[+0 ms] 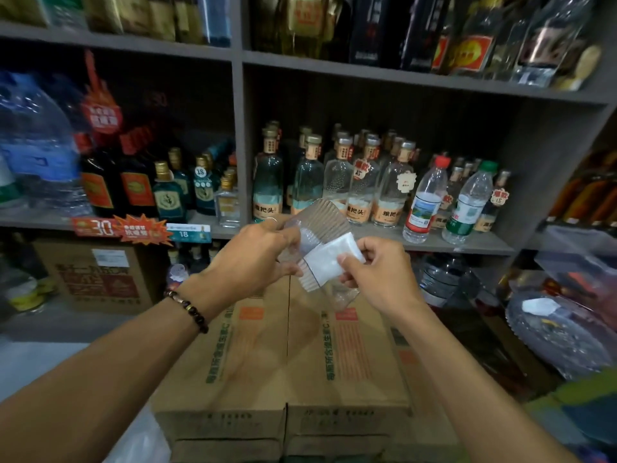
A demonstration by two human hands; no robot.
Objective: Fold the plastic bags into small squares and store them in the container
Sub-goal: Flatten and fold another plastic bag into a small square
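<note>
Nearest, two bare forearms reach forward above stacked cardboard boxes [287, 362]. Both are raised to mid-frame, wrists level. The left hand [253, 255], a beaded bracelet [188, 310] on its wrist, has its grip curled round a clear ribbed plastic container [320, 222], tilted. The right hand [377, 272] pinches a folded white plastic bag [329, 257] at the container's side. Behind, shelves [367, 235] carry liquor bottles [310, 182].

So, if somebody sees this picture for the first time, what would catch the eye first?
Probably the two hands at the centre: the left hand holds a clear ribbed container, tilted, while the right hand pinches a folded white plastic bag at its mouth. Behind them, shelves crowded with bottles fill the background, and cardboard boxes lie below the hands.
</note>
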